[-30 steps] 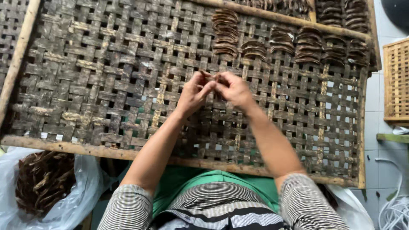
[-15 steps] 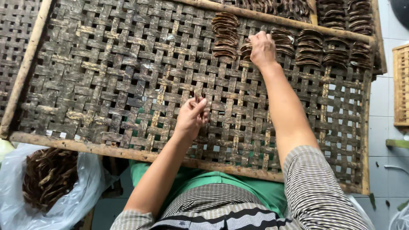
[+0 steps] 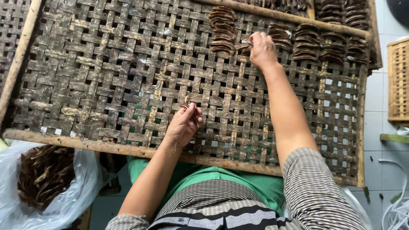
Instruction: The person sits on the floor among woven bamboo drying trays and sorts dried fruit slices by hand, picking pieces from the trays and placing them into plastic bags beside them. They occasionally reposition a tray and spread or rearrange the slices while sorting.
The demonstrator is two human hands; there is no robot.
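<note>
The right hand [image 3: 262, 50] presses a curved brown strip [image 3: 244, 46] into the overlapping rows [image 3: 306, 40] at the woven drying tray's [image 3: 106, 81] upper right, while the left hand [image 3: 184, 124], mid-frame, pinches spare strips [image 3: 185, 105] ready.
</note>
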